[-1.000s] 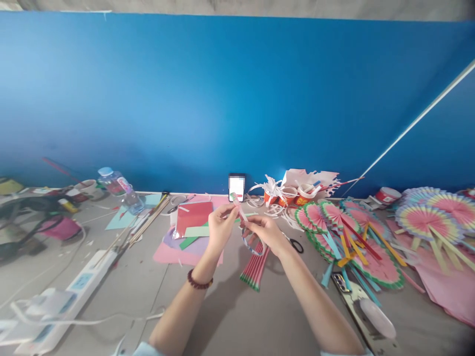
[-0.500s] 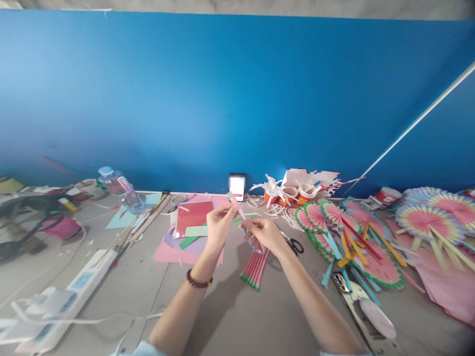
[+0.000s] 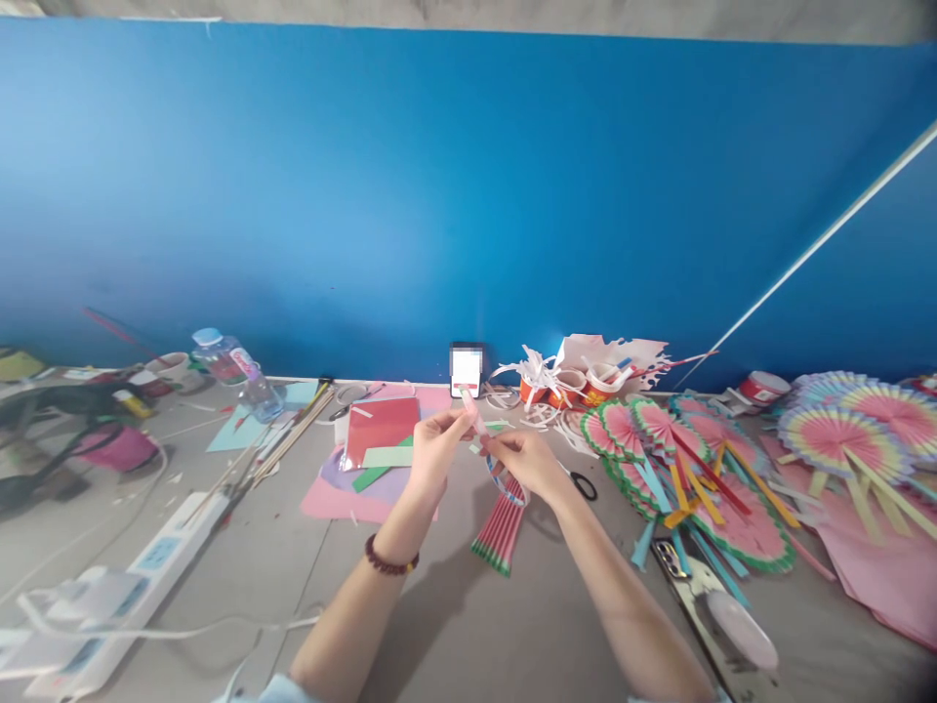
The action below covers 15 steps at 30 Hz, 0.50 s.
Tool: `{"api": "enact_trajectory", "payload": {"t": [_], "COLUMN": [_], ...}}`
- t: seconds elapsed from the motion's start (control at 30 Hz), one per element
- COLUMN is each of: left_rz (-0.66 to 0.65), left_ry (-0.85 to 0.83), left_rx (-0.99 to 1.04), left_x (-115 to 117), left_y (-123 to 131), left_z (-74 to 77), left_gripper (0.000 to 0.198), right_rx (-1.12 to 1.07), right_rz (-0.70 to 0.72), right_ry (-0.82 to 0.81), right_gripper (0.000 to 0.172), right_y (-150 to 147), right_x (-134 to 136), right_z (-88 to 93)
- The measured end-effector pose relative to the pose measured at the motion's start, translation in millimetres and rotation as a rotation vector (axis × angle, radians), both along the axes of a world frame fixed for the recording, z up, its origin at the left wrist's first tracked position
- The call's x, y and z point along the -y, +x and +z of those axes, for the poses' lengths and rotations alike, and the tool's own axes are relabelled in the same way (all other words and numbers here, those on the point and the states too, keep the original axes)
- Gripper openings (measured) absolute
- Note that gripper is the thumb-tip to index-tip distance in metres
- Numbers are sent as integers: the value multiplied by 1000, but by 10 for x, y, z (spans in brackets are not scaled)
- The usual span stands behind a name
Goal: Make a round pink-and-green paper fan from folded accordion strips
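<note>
Two hands, one pink paper strip. Left hand pinches strip's upper end, right hand pinches lower end, above table centre. One folded pleated fan lies under right hand, top hidden. Ring at right fingers hard to make out. One pair of scissors just right. Heap of open fans beyond, cut off.

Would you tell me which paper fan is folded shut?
The pink fan lying just below the right hand; the other fans, to its right, are spread into discs.
</note>
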<state>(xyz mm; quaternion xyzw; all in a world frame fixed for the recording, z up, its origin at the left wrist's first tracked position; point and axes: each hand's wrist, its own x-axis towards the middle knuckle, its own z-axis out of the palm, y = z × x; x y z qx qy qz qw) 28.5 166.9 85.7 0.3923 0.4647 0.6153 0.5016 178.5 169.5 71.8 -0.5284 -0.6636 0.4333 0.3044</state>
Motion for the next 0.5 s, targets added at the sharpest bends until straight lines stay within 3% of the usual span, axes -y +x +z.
{"api": "enact_trajectory", "payload": {"t": [0.33, 0.5], "left_rz": [-135, -178], "left_ry": [186, 154], "left_rx": [-107, -162], "left_x": [31, -64], "left_y": [0, -30], "left_z": [65, -56], "left_gripper": [23, 24], "right_rx": [102, 126], "right_rz": [-83, -93], "right_ry": [69, 107], "right_gripper": [45, 41], "right_y": [-43, -23], "right_x": [-40, -40], "right_z": [-72, -42]}}
